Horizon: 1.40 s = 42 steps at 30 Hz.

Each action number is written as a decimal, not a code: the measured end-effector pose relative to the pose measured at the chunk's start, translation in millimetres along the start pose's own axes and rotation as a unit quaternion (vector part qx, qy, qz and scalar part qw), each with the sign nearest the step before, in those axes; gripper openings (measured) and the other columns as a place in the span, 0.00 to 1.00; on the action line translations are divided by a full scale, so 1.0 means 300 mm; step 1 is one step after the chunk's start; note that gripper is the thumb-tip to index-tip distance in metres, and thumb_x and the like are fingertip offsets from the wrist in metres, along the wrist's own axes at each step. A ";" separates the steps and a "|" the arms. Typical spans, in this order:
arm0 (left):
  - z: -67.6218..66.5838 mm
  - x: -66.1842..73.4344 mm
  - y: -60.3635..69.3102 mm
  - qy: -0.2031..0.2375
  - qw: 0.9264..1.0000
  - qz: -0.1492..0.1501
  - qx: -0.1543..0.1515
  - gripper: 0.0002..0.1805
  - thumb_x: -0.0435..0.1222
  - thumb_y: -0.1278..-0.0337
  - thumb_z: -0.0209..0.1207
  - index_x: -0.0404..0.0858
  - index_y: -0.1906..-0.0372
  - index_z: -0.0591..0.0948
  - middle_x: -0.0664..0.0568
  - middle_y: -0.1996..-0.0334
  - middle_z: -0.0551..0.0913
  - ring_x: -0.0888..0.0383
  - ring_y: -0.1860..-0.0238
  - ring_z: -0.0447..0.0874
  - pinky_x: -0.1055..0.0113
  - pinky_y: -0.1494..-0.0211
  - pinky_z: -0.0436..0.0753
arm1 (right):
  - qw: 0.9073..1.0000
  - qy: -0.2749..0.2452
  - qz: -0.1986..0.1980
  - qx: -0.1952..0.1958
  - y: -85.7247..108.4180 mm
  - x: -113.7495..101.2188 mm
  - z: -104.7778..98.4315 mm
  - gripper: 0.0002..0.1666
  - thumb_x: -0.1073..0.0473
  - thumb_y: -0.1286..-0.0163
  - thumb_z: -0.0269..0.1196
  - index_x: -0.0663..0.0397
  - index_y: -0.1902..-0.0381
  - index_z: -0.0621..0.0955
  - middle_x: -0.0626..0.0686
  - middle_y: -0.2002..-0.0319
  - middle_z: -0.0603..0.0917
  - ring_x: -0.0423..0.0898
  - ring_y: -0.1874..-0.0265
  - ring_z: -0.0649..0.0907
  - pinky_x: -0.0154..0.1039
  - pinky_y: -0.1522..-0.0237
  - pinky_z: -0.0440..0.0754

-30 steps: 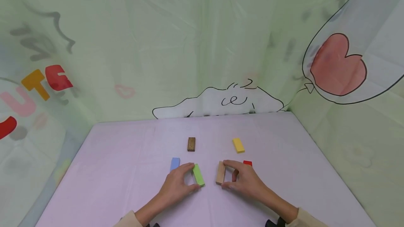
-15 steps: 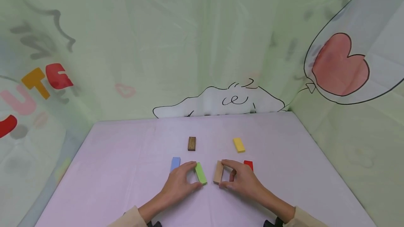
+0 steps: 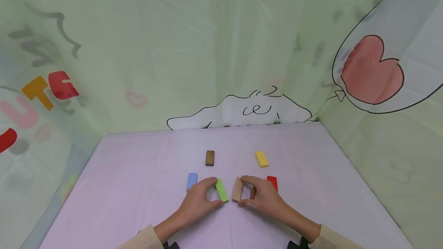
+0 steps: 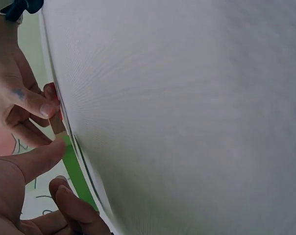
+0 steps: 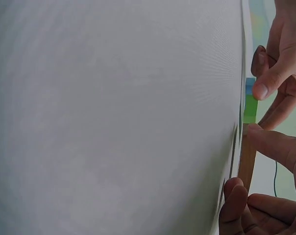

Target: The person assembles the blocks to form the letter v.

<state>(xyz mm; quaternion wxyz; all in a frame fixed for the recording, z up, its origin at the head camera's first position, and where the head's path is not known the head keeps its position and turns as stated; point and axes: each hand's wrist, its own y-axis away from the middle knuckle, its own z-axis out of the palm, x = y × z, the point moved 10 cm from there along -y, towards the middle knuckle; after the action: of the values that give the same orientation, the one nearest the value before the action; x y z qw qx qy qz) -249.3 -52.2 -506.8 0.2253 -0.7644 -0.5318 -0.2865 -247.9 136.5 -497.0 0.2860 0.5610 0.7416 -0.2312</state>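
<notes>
In the head view a green block (image 3: 222, 190) lies on the table, tilted slightly, with my left hand (image 3: 199, 201) pinching its two ends between thumb and fingers. Just to its right, across a narrow gap, is a light wooden block (image 3: 237, 189). My right hand (image 3: 264, 197) pinches that one at its ends in the same way. The left wrist view shows the green block (image 4: 78, 176) beside the left thumb and fingers. In the right wrist view the wooden block (image 5: 246, 164) stands between the right thumb and fingertips.
A blue block (image 3: 192, 181) lies behind the left hand, a red block (image 3: 272, 183) behind the right. Farther back are a dark brown block (image 3: 210, 158) and a yellow block (image 3: 262, 159). Printed curtains surround the pink-white table (image 3: 138, 164).
Both hands have moved slightly inward with their blocks, the green one to the right and the wooden one to the left, so the gap between them is narrower. More of the red block shows.
</notes>
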 end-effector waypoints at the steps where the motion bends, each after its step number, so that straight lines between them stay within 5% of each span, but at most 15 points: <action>1: 0.001 0.000 -0.001 0.000 1.000 0.000 -0.001 0.39 0.43 0.50 0.80 0.33 0.32 0.81 0.41 0.31 0.82 0.41 0.28 0.80 0.42 0.26 0.77 | 1.000 0.003 -0.002 -0.001 -0.001 -0.001 0.002 0.45 0.56 0.51 0.86 0.57 0.34 0.83 0.50 0.57 0.88 0.34 0.79 0.74 0.28 0.76 0.72; 10: 0.013 -0.008 -0.008 -0.003 1.000 0.003 -0.005 0.38 0.44 0.48 0.79 0.33 0.32 0.81 0.41 0.31 0.83 0.42 0.28 0.80 0.44 0.26 0.78 | 1.000 0.029 0.000 -0.005 -0.010 -0.002 0.021 0.46 0.54 0.51 0.86 0.55 0.33 0.83 0.52 0.44 0.89 0.33 0.79 0.72 0.28 0.76 0.73; 20: 0.022 -0.010 -0.005 -0.017 1.000 0.002 -0.010 0.39 0.44 0.47 0.78 0.34 0.31 0.80 0.42 0.30 0.81 0.42 0.27 0.79 0.44 0.26 0.78 | 0.999 0.054 0.004 -0.004 -0.010 -0.001 0.030 0.46 0.52 0.50 0.86 0.53 0.33 0.83 0.46 0.58 0.87 0.34 0.76 0.72 0.27 0.74 0.73; 28: 0.028 -0.009 -0.005 -0.025 1.000 0.000 -0.013 0.39 0.46 0.45 0.77 0.35 0.30 0.79 0.43 0.29 0.80 0.43 0.26 0.78 0.44 0.26 0.77 | 0.998 0.067 0.014 -0.008 -0.012 -0.002 0.036 0.46 0.52 0.49 0.85 0.52 0.32 0.82 0.50 0.43 0.88 0.35 0.74 0.72 0.27 0.72 0.74; 42: 0.030 -0.004 -0.002 -0.041 0.999 0.006 -0.011 0.39 0.46 0.45 0.77 0.35 0.30 0.79 0.43 0.29 0.81 0.44 0.27 0.79 0.45 0.26 0.78 | 0.998 0.067 0.003 -0.017 -0.014 -0.006 0.041 0.45 0.51 0.49 0.85 0.52 0.33 0.83 0.51 0.41 0.88 0.35 0.74 0.72 0.27 0.72 0.73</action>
<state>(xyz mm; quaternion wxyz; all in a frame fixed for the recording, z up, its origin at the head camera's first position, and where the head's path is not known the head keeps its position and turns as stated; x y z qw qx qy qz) -248.4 -47.0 -514.4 0.1970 -0.7811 -0.5327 -0.2595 -249.7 125.9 -504.7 0.2459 0.5722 0.7614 -0.1801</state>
